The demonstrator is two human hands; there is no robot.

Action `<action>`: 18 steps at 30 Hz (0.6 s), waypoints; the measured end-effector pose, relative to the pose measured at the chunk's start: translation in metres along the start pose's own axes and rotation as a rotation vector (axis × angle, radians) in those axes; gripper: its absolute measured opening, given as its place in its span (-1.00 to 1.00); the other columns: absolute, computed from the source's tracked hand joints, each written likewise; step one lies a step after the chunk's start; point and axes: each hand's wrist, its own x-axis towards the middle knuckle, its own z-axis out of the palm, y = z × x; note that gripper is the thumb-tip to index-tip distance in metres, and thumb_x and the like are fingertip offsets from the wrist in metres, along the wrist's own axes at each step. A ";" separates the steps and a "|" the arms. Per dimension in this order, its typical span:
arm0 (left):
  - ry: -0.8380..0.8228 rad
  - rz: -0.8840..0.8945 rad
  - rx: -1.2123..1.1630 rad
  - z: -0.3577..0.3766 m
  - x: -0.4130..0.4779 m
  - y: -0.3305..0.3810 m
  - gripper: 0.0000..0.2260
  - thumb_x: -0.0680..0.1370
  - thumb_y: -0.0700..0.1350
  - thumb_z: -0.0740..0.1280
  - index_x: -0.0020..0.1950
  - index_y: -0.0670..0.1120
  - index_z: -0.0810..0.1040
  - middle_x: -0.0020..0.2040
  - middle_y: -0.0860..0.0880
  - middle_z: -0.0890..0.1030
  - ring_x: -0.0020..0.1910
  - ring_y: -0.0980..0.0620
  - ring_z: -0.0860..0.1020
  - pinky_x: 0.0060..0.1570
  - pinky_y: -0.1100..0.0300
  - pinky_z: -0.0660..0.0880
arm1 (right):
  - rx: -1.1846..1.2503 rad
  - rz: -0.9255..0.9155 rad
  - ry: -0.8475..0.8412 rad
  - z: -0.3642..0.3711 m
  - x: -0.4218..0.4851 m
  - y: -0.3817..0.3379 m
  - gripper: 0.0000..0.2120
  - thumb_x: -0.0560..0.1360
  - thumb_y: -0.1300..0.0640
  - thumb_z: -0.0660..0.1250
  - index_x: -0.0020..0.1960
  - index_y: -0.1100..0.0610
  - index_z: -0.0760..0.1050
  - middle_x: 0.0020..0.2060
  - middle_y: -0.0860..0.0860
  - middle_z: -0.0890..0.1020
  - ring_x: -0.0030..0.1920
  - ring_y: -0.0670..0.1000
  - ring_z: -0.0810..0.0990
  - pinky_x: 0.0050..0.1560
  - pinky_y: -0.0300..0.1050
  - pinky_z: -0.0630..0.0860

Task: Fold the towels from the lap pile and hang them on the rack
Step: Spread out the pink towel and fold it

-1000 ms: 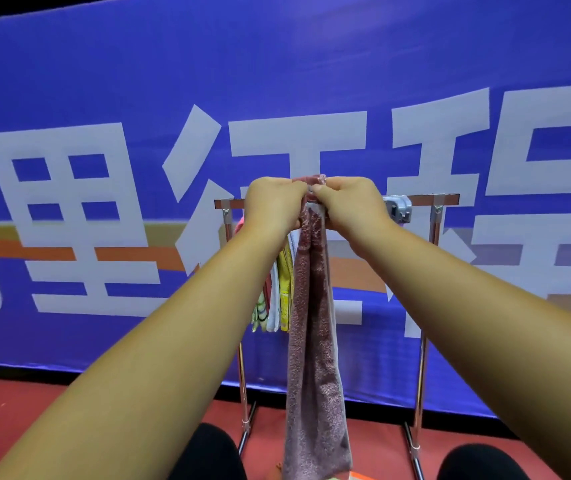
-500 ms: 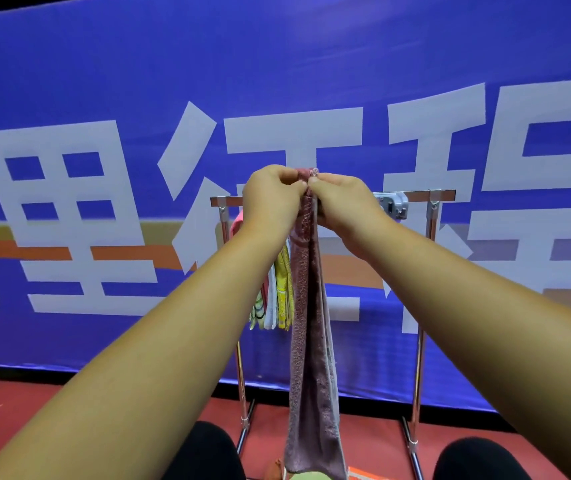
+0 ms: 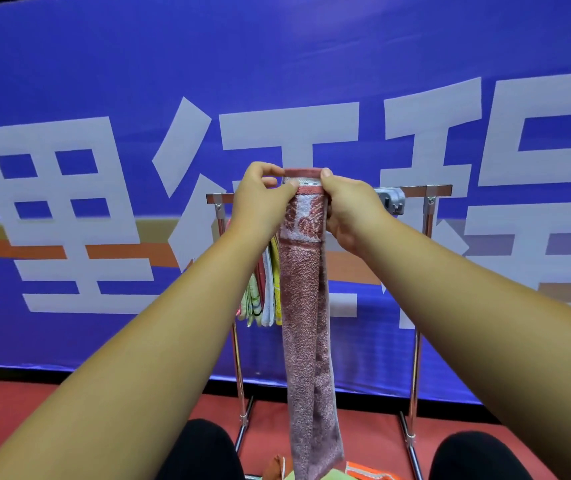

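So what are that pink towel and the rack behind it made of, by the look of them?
The pink towel looks like cotton terry: matte, nubby looped pile, with a flat woven patterned band near the top. The rack seems metal tube, probably chromed or stainless steel: its posts are shiny with bright highlights. Its top bar looks coppery, perhaps coated.

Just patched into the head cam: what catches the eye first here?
Centre frame, a long pink towel hangs as a narrow strip, its top edge pinched between the left hand and right hand. Behind it stands the metal rack, with other towels already hung at its left end. A blue banner with big white characters fills the background.
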 end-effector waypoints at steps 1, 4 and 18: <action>-0.027 -0.007 -0.016 -0.002 0.001 -0.001 -0.68 0.55 -0.03 0.53 0.26 0.07 0.55 0.13 -0.01 0.66 -0.01 0.04 0.71 -0.02 0.06 0.68 | 0.012 0.003 0.000 -0.001 0.000 0.000 -0.70 0.75 0.07 0.24 0.09 0.25 0.66 -0.03 0.24 0.77 0.06 0.27 0.77 0.20 0.30 0.67; -0.115 -0.038 -0.107 -0.006 0.006 -0.002 -0.52 0.53 -0.09 0.57 0.41 0.02 0.52 0.11 -0.03 0.70 0.00 0.04 0.74 -0.01 0.12 0.68 | 0.003 0.009 -0.024 -0.002 0.002 0.004 -0.68 0.75 0.08 0.23 0.17 0.30 0.65 0.03 0.29 0.76 0.11 0.31 0.75 0.25 0.38 0.62; -0.167 -0.127 -0.376 0.000 0.013 -0.004 -0.74 0.53 -0.16 0.58 0.15 -0.25 0.68 0.01 -0.20 0.77 0.03 -0.18 0.76 0.14 -0.17 0.69 | -0.238 -0.087 -0.073 0.004 0.001 0.007 -0.61 0.56 -0.15 0.30 0.10 0.11 0.72 -0.02 0.10 0.79 0.07 0.18 0.77 0.24 0.34 0.64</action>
